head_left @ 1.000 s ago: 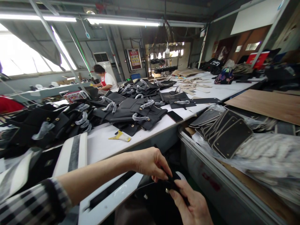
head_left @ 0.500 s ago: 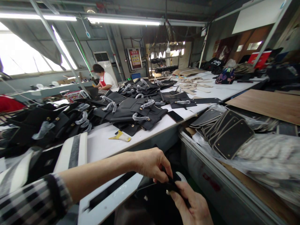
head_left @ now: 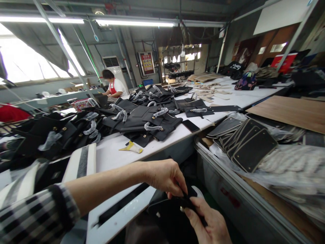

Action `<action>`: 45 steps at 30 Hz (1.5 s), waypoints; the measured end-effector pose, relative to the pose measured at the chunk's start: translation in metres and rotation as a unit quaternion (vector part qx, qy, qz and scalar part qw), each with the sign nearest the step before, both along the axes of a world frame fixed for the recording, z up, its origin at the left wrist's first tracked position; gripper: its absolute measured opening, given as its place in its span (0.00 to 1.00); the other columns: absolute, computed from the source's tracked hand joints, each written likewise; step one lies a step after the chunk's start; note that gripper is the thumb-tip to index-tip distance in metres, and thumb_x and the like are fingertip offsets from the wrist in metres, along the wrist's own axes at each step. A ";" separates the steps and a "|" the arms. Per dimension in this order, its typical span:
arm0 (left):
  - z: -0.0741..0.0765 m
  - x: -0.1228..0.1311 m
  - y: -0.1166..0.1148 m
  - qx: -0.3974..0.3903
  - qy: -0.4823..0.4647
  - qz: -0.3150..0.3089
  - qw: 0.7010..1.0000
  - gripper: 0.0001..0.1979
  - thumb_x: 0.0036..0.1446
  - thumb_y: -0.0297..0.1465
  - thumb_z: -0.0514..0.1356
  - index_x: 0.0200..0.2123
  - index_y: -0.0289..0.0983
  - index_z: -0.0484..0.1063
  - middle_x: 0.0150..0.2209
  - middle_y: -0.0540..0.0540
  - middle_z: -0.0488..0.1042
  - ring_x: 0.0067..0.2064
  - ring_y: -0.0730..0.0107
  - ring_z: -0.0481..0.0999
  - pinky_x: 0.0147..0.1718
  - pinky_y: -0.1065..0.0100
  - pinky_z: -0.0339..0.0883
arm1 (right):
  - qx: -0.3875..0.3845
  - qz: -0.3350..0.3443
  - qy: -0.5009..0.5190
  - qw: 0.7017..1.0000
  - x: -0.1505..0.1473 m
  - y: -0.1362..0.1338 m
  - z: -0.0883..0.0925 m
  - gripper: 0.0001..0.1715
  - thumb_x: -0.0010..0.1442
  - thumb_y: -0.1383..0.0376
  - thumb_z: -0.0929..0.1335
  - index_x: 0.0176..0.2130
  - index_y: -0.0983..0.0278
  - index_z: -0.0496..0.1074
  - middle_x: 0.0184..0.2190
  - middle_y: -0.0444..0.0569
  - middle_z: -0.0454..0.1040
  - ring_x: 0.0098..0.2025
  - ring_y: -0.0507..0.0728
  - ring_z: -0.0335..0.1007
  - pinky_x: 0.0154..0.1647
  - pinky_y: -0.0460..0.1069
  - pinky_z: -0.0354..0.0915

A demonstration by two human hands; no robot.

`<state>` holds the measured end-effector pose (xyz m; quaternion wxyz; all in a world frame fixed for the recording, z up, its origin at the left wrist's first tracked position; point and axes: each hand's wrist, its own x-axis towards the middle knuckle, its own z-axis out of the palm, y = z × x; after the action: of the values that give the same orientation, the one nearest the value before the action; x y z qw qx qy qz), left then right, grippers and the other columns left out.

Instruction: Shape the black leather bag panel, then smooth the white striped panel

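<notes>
My left hand [head_left: 166, 178] pinches the upper edge of a black bag panel [head_left: 171, 217] low in the view. From the right, my right hand [head_left: 209, 222] grips the same edge, its thumb beside a small shiny metal stud. A second pale stud shows on the panel's left part. Just behind the fingers a whitish curved piece [head_left: 197, 193] sticks up; what it belongs to is unclear. The fingertips partly cover the edge, and the panel's lower part runs out of the frame.
Black bag pieces [head_left: 137, 118] with wrapped handles are heaped on the white table [head_left: 109, 144], near a yellow-and-white tube [head_left: 131, 147] and a phone [head_left: 191, 125]. A grey bin [head_left: 218, 183] stands right, stacked with black panels [head_left: 250, 144]. A person [head_left: 115, 86] sits at the back left.
Both hands keep nearly the same hold on the black bag panel. The surroundings have shifted very slightly to the right in the view.
</notes>
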<state>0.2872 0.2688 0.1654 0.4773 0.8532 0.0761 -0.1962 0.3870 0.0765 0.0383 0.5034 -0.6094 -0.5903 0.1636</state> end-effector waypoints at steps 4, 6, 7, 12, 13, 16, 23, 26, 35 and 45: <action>0.009 0.001 -0.008 0.087 -0.010 -0.015 0.996 0.12 0.50 0.25 0.61 0.39 0.35 0.80 0.24 0.52 0.73 0.26 0.74 0.74 0.27 0.77 0.67 | -0.013 -0.016 -0.012 1.000 0.000 -0.002 -0.004 0.07 0.67 0.61 0.64 0.45 0.57 0.70 0.33 0.43 0.78 0.33 0.53 0.77 0.33 0.43 0.71; 0.009 0.001 -0.014 0.154 -0.028 -0.030 0.987 0.12 0.48 0.27 0.62 0.38 0.37 0.79 0.27 0.52 0.76 0.29 0.73 0.75 0.27 0.76 0.66 | -0.014 -0.028 -0.024 0.999 -0.001 -0.003 -0.006 0.07 0.66 0.61 0.65 0.45 0.58 0.70 0.33 0.44 0.78 0.33 0.54 0.77 0.32 0.44 0.71; 0.009 0.001 -0.017 0.188 -0.040 -0.036 0.981 0.11 0.48 0.28 0.62 0.37 0.38 0.79 0.29 0.51 0.77 0.30 0.72 0.75 0.28 0.75 0.66 | -0.009 -0.031 -0.029 0.999 -0.001 -0.003 -0.007 0.07 0.66 0.61 0.65 0.45 0.58 0.69 0.33 0.43 0.78 0.33 0.54 0.77 0.32 0.44 0.71; 0.005 0.000 -0.034 0.306 -0.091 -0.060 0.946 0.11 0.47 0.28 0.57 0.35 0.39 0.75 0.34 0.49 0.79 0.33 0.66 0.77 0.26 0.71 0.62 | 0.034 -0.022 -0.036 0.999 -0.002 -0.001 -0.006 0.05 0.67 0.64 0.65 0.43 0.58 0.68 0.32 0.42 0.78 0.30 0.52 0.77 0.31 0.43 0.70; 0.005 0.001 -0.037 0.322 -0.093 -0.068 0.940 0.11 0.47 0.27 0.56 0.34 0.38 0.75 0.34 0.48 0.79 0.32 0.66 0.76 0.24 0.70 0.60 | 0.042 -0.022 -0.033 0.998 -0.002 0.000 -0.005 0.04 0.66 0.64 0.65 0.43 0.59 0.68 0.31 0.42 0.78 0.30 0.52 0.77 0.31 0.43 0.70; 0.006 0.003 -0.042 0.353 -0.098 -0.079 0.927 0.10 0.47 0.26 0.55 0.33 0.37 0.74 0.32 0.47 0.78 0.29 0.66 0.75 0.21 0.69 0.56 | 0.046 -0.014 -0.013 0.999 -0.001 0.002 0.001 0.03 0.66 0.65 0.65 0.42 0.60 0.68 0.30 0.43 0.77 0.30 0.52 0.77 0.31 0.43 0.69; 0.003 0.002 -0.021 0.218 -0.083 -0.039 0.972 0.14 0.54 0.27 0.58 0.42 0.41 0.79 0.38 0.49 0.80 0.37 0.71 0.78 0.35 0.75 0.67 | 0.024 -0.024 0.034 0.999 -0.001 0.002 0.008 0.07 0.67 0.63 0.63 0.40 0.60 0.70 0.26 0.42 0.76 0.25 0.51 0.74 0.25 0.43 0.65; 0.003 0.003 -0.014 0.177 -0.052 -0.050 0.982 0.14 0.53 0.26 0.59 0.42 0.38 0.80 0.37 0.48 0.81 0.33 0.73 0.77 0.33 0.77 0.68 | 0.008 -0.036 0.043 0.998 -0.003 0.001 0.005 0.09 0.67 0.60 0.63 0.41 0.60 0.71 0.27 0.44 0.76 0.27 0.53 0.74 0.27 0.45 0.65; -0.001 0.001 -0.021 0.220 -0.106 -0.047 0.968 0.14 0.48 0.23 0.60 0.38 0.38 0.80 0.36 0.47 0.80 0.35 0.68 0.77 0.35 0.73 0.69 | 0.003 -0.016 0.000 1.000 0.001 0.002 0.000 0.07 0.67 0.62 0.64 0.41 0.60 0.70 0.29 0.46 0.77 0.28 0.53 0.75 0.30 0.45 0.67; -0.006 -0.014 -0.010 0.097 -0.144 0.046 0.984 0.21 0.55 0.38 0.66 0.52 0.40 0.74 0.49 0.44 0.74 0.40 0.69 0.75 0.38 0.72 0.68 | -0.035 -0.004 0.106 0.994 0.010 0.007 0.010 0.10 0.67 0.60 0.62 0.45 0.61 0.68 0.27 0.43 0.75 0.25 0.51 0.71 0.23 0.42 0.63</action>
<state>0.2727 0.2584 0.1593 0.4073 0.9101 0.0648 -0.0407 0.3973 0.0835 0.0484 0.5422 -0.6082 -0.5252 0.2455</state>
